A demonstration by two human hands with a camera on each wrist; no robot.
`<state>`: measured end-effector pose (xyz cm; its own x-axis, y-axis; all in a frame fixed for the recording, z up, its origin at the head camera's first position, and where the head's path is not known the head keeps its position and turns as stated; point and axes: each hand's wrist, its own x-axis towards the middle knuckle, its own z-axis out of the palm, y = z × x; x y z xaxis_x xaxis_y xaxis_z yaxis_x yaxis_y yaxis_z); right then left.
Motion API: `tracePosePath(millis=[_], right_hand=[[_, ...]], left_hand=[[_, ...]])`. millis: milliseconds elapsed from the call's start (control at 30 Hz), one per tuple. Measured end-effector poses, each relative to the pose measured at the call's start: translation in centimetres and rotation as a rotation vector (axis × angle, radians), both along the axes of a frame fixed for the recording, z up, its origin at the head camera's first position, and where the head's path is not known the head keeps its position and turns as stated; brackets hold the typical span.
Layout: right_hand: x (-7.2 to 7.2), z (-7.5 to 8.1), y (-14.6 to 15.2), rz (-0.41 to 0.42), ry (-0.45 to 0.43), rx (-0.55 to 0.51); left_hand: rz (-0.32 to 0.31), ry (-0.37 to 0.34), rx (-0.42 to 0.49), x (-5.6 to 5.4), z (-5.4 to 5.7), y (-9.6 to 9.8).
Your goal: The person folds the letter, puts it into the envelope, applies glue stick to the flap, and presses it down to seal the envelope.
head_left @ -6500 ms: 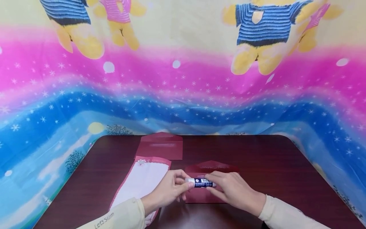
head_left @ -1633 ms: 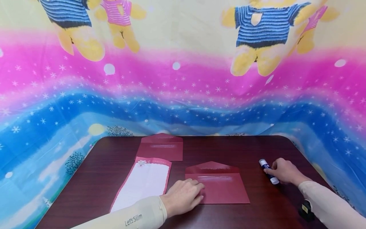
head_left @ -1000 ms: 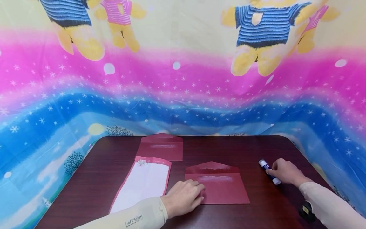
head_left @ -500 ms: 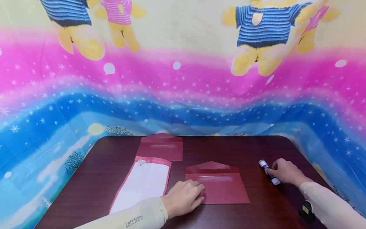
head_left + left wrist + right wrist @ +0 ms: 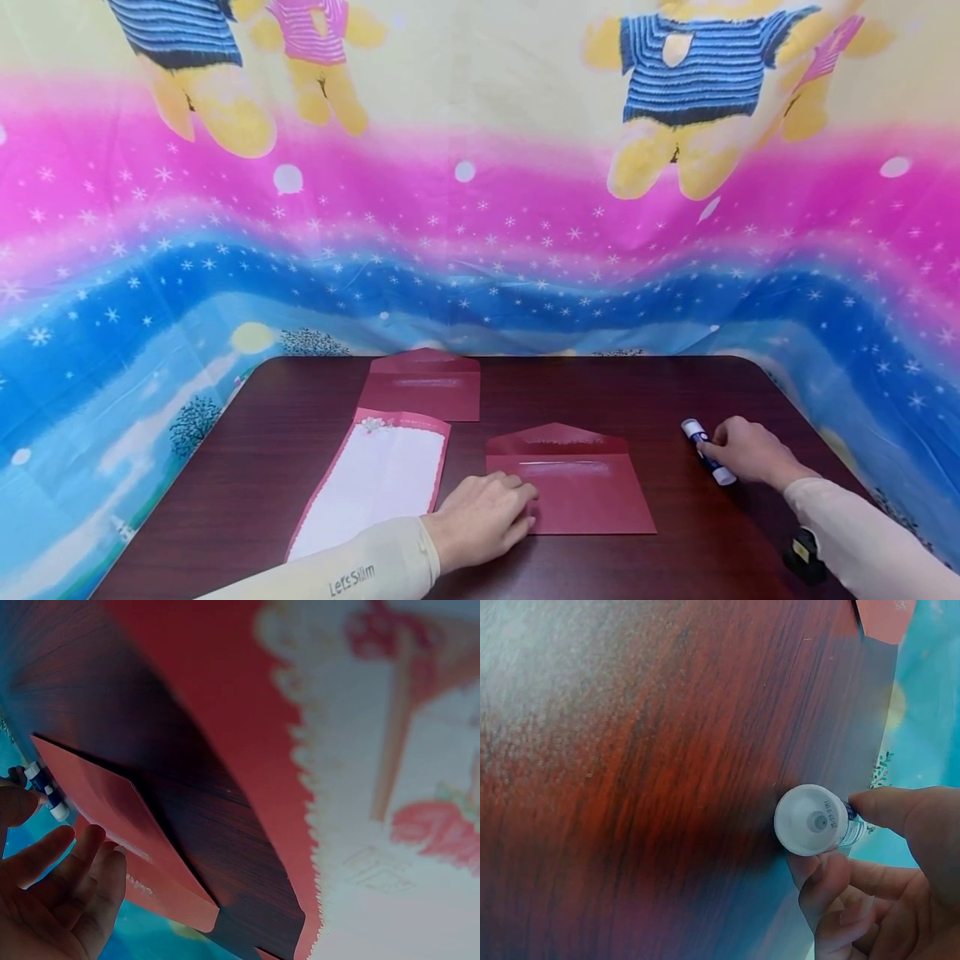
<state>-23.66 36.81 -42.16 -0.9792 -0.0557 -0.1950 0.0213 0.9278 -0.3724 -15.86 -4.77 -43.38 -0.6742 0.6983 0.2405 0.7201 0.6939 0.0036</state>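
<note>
At the table's right side my right hand [image 5: 753, 450] pinches a glue stick [image 5: 708, 452] with white ends and a dark label, lying along the tabletop. The right wrist view shows its round white end [image 5: 808, 820] toward the camera, thumb and fingers on either side of the barrel. My left hand [image 5: 483, 518] rests relaxed at the left edge of a red envelope [image 5: 581, 500], whose pointed flap lies unfolded with a shiny smear along it. In the left wrist view its loosely bent fingers [image 5: 101, 862] hold nothing and overlap the envelope.
Left of the envelope lies a white sheet with a red border [image 5: 382, 475], partly under the left sleeve [image 5: 360, 562]. A second red envelope [image 5: 420, 396], flap unfolded, lies behind it near the far edge of the dark wooden table [image 5: 600, 387]. A printed cloth [image 5: 465, 233] hangs around the table.
Earlier, both hands held the glue stick over the near envelope. The right hand has since carried it to the right side, and the left hand came down by the envelope's edge. Both then stayed nearly still.
</note>
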Motion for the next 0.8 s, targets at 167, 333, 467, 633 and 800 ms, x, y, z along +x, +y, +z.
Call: tracePosePath(millis=[167, 333, 467, 633, 800], right_hand=[[0.0, 0.0, 0.1, -0.004, 0.000, 0.000], [0.1, 0.3, -0.1, -0.005, -0.002, 0.001], [0.1, 0.7, -0.1, -0.017, -0.011, 0.025], [-0.1, 1.1, -0.1, -0.028, 0.003, 0.069], [0.0, 0.7, -0.3, 0.006, 0.000, 0.061]], left_hand=[[0.000, 0.007, -0.002, 0.0, 0.0, 0.1], [-0.005, 0.020, -0.001, 0.0, -0.1, 0.1], [-0.006, 0.011, -0.002, -0.1, 0.0, 0.1], [0.007, -0.030, 0.012, -0.3, 0.1, 0.1], [0.010, -0.052, 0.011, -0.3, 0.2, 0.2]])
